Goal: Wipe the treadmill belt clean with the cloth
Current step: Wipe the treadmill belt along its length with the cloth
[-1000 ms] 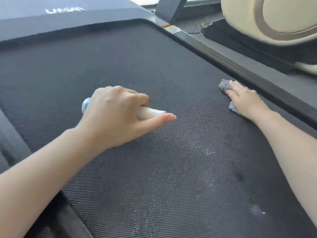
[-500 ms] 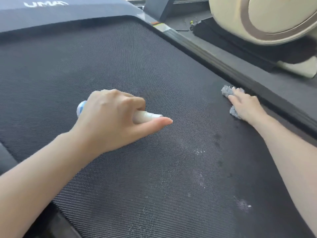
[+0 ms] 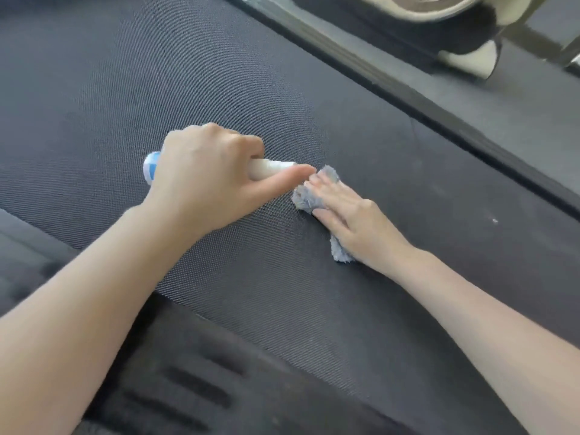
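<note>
My right hand (image 3: 354,224) lay flat on the grey cloth (image 3: 306,197), fingers straight, pressing it onto the treadmill belt (image 3: 141,76) just right of the frame's centre. The cloth was bunched under my palm, its edges showing past my fingertips and near the heel of my hand. My left hand (image 3: 207,180), at the centre of the frame, was clenched round a small white bottle (image 3: 271,167) with a blue-and-white end, held low over the belt. My thumb tip was just beside the cloth. The dark side rail (image 3: 408,98) ran diagonally across the upper right, with a cream-coloured machine (image 3: 464,58) beyond it.
</note>
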Tool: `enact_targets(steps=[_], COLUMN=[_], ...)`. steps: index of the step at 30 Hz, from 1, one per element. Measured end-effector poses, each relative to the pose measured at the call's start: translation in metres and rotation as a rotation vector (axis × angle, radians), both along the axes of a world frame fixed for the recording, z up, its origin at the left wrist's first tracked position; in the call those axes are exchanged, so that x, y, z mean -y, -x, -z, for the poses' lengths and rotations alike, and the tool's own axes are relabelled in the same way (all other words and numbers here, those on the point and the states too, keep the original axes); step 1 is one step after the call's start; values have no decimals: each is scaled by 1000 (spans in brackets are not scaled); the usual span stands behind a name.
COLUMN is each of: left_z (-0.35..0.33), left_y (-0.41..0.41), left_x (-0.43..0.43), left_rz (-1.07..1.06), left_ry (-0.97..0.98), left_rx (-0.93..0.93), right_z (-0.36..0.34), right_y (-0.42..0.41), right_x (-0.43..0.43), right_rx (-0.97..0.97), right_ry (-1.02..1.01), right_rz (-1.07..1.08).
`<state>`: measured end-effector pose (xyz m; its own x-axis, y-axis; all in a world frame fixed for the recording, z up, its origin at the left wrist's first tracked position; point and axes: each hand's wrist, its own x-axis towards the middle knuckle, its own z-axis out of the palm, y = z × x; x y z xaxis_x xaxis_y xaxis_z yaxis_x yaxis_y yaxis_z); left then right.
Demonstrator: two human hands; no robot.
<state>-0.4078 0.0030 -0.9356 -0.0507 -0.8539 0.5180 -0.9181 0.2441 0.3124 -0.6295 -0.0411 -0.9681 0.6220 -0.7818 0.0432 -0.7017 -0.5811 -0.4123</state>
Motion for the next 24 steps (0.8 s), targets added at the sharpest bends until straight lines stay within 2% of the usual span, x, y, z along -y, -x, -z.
enact_targets(steps=[3, 10, 14, 24], left_z=[1, -5, -11, -19], left_y=[2, 10, 14, 65], left_x=[1, 5, 0, -63], left_rz=[-5, -2, -83, -325], left_ry=[-18, 1, -8, -21], left_rx=[19, 63, 123, 146], right_z=[3, 3, 6, 8], right_y=[-3, -3, 2, 13], right_x=[-33, -59, -75, -93], right_rx=[27, -46, -58, 16], right_ry=[9, 38, 73, 11], right_rz=[-112, -292, -406, -513])
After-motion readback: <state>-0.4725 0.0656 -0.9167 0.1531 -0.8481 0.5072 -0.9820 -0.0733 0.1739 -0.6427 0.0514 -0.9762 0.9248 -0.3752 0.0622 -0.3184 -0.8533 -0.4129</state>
